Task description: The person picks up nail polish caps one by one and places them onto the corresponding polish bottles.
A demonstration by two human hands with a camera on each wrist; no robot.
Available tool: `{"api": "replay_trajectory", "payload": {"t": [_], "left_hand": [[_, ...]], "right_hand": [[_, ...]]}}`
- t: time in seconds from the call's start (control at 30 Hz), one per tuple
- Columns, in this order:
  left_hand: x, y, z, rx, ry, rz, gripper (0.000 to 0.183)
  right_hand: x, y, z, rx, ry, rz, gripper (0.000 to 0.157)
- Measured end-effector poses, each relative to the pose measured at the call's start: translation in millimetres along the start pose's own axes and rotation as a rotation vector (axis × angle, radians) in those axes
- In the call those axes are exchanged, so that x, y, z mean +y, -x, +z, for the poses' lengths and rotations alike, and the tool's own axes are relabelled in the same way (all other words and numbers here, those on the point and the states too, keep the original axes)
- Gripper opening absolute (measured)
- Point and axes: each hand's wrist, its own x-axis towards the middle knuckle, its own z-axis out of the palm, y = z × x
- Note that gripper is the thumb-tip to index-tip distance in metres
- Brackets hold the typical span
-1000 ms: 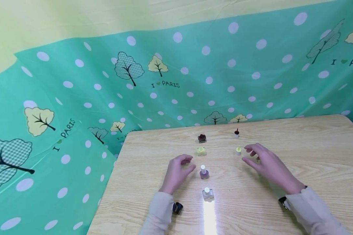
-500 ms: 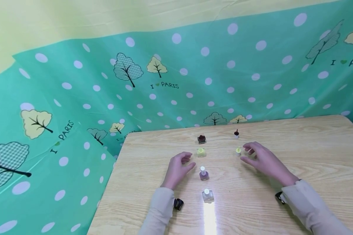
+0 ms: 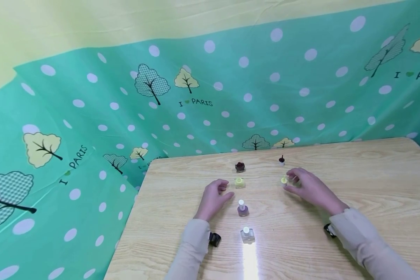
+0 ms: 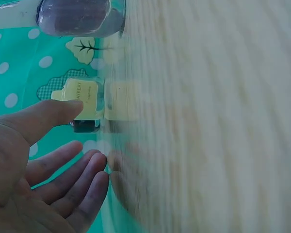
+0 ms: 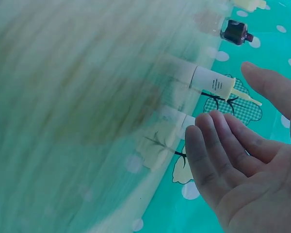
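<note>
My right hand is at the white nail polish cap, thumb and fingers apart on either side of it. That cap stands upside down with its yellow-coated brush pointing up. My left hand is held just left of the uncapped yellow nail polish bottle, fingers loosely bent and holding nothing. In the left wrist view the thumb overlaps the yellow bottle. Close to the left thumb stands a capped purple nail polish bottle.
Farther back are an uncapped dark red polish bottle and its upturned cap with brush. A capped clear bottle stands nearest on the wooden table, beside a bright light reflection. A patterned green curtain hangs behind.
My right hand has moved slightly left and away from me, bringing its thumb and fingers up to the yellow-brushed cap. The left hand has shifted slightly away from me. The bottles stay put.
</note>
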Motion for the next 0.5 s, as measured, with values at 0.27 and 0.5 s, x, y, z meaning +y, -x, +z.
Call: {"api": "replay_trajectory", "payload": {"t": [0.27,0.5], "left_hand": [[3.2,-7.3,4.9,0.0,0.021,-0.032,0.044],[8.1,-13.3,9.3,-0.004,0.013,-0.002,0.042]], "right_hand": [[7.4,-5.5,3.1,-0.064,-0.027,-0.009,0.033],[10.4,-7.4,3.3,-0.088,-0.036,-0.015,0.024]]}}
